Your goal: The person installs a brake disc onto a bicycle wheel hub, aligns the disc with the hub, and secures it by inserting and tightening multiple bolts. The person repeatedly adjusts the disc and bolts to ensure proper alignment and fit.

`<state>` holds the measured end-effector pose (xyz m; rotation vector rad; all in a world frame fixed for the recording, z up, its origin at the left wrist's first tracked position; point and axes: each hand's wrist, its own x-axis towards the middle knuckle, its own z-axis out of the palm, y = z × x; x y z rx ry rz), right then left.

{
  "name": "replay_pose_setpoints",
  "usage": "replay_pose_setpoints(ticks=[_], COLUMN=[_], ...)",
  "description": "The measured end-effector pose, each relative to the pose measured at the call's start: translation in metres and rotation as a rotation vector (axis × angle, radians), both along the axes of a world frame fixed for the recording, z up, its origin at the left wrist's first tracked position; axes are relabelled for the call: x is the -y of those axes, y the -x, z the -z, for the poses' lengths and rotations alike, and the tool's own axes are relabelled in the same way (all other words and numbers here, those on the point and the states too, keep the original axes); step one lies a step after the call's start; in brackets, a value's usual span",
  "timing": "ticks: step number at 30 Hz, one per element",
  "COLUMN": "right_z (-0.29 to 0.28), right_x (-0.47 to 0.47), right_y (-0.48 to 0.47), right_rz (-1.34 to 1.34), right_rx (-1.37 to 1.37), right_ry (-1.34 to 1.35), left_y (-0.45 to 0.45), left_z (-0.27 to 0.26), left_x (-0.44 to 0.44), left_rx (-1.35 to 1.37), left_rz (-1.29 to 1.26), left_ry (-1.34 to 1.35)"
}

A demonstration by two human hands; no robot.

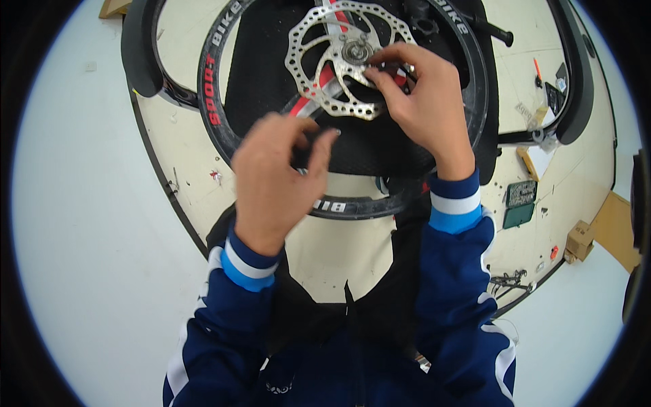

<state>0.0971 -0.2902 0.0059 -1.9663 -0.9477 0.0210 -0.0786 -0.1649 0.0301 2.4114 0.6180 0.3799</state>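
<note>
A bicycle wheel (212, 81) with a black rim and broad red-and-silver spokes lies flat before me. Over its hub (357, 52) sits a perforated disc brake rotor (308, 89). The fingertips of my right hand (424, 94) are at the rotor just beside the hub, thumb and forefinger close together; whatever may be between them is hidden. My left hand (285, 173), blurred, hovers over the wheel's near left side with thumb and fingers curled towards each other. A tiny shiny spot shows at its thumb tip, too small to identify.
Under the wheel is a black chair seat (356, 152), flanked by a left armrest (141, 48) and a right armrest (574, 102). On the floor at right lie a green case (519, 216), a cardboard box (580, 240) and dark metal parts (511, 282). A black tube (496, 33) projects at upper right.
</note>
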Motion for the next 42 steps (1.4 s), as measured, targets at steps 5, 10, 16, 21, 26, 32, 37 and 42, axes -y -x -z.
replay_pose_setpoints(ticks=[5,10,16,21,26,32,37,42], right_z=[-0.003,0.002,0.003,-0.027,-0.036,-0.023,-0.024,-0.02], right_x=[-0.004,-0.002,-0.006,0.014,0.033,0.033,0.036,0.031], right_y=[0.002,0.002,0.005,0.01,0.028,0.027,0.028,0.027], right_rz=[0.072,0.016,0.086,-0.013,-0.208,-0.191,-0.259,-0.233], right_rx=[-0.111,-0.124,-0.111,-0.394,-0.576,-0.54,-0.49,-0.389], right_ry=[0.042,-0.052,-0.02,-0.102,-0.079,-0.107,-0.064,-0.119], left_y=[-0.012,-0.018,-0.012,-0.008,-0.022,-0.021,-0.016,-0.012], left_z=[0.032,0.046,0.03,0.013,0.019,0.026,0.023,0.023], left_x=[0.02,0.02,0.021,0.023,0.018,0.02,0.021,0.027], left_rx=[-0.066,-0.065,0.012,0.217,0.426,0.461,0.39,0.371], left_rz=[0.139,0.13,0.155,0.103,-0.01,0.025,0.03,-0.031], left_ry=[0.018,0.024,0.223,1.042,1.344,1.437,1.283,1.326])
